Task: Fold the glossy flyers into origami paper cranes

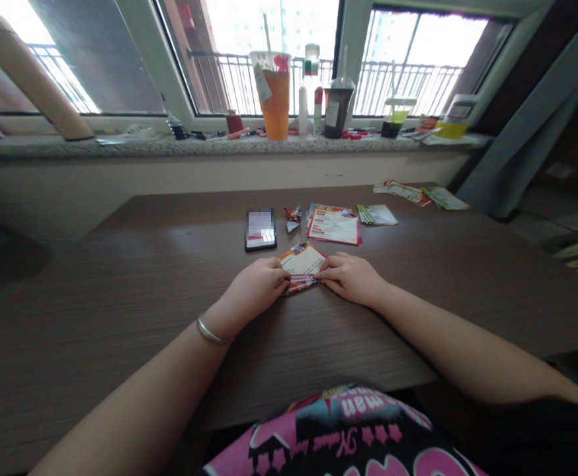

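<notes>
our left hand (pixel 252 287) and our right hand (pixel 351 277) sit close together at the middle of the frame, their fingers pinching opposite ends of a glossy paper flyer (pixel 302 261). its near edge is creased into a narrow red-and-white fold (pixel 301 284). the flyer lies on the brown wood-grain table (pixel 120 297), between the hands. a metal bangle (pixel 213 330) circles our left wrist. above the hands and slightly left sits a smartphone (pixel 260 229) with a blurred screen, just beside a small folded paper scrap (pixel 293 218). to the right of that lie a stack of red-printed flyers (pixel 333 226) and a pile of green-edged cards (pixel 377 214), and more leaflets (pixel 432 195) lie at the upper right of the table. along the top of the frame, a granite window sill (pixel 219 149) holds an orange drink cup (pixel 275 106), a white bottle (pixel 310 86), a dark plastic cup (pixel 338 109) and a cup of green drink (pixel 395 118), with a balcony railing (pixel 418 86) beyond the glass.
</notes>
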Action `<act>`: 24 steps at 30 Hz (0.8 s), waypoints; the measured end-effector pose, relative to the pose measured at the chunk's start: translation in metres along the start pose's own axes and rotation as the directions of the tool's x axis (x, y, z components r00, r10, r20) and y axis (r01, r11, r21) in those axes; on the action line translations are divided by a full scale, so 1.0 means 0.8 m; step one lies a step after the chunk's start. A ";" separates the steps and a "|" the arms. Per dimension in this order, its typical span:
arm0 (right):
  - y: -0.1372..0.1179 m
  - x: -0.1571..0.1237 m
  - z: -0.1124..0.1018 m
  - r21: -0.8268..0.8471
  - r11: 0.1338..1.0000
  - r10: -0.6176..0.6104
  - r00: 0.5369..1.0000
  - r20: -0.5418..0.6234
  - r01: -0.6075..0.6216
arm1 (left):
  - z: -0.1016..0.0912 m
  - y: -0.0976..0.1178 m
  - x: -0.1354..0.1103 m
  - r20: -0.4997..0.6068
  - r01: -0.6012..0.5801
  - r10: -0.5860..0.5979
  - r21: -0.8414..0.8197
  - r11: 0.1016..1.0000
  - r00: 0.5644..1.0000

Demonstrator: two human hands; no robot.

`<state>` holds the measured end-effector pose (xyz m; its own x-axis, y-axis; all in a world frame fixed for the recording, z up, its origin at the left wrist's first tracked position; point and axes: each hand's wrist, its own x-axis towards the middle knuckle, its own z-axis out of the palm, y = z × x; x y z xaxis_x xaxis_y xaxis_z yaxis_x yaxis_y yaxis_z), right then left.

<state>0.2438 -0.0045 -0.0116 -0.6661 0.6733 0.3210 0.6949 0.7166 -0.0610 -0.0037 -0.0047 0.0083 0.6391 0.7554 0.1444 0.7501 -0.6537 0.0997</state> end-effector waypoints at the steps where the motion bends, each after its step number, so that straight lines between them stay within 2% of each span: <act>1: 0.000 0.000 0.000 -0.004 1.000 -0.001 1.000 0.000 0.001 | 0.000 0.001 0.000 0.000 0.002 -0.002 0.005 1.000 1.000; 24: -0.009 0.001 -0.008 -0.138 0.990 0.003 0.996 0.090 0.009 | 0.004 0.016 0.000 -0.057 0.057 -0.051 0.098 0.994 0.997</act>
<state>0.2402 -0.0102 -0.0048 -0.6857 0.6892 0.2340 0.7193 0.6909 0.0728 0.0061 -0.0132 0.0066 0.5890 0.7842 0.1952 0.7982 -0.6023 0.0108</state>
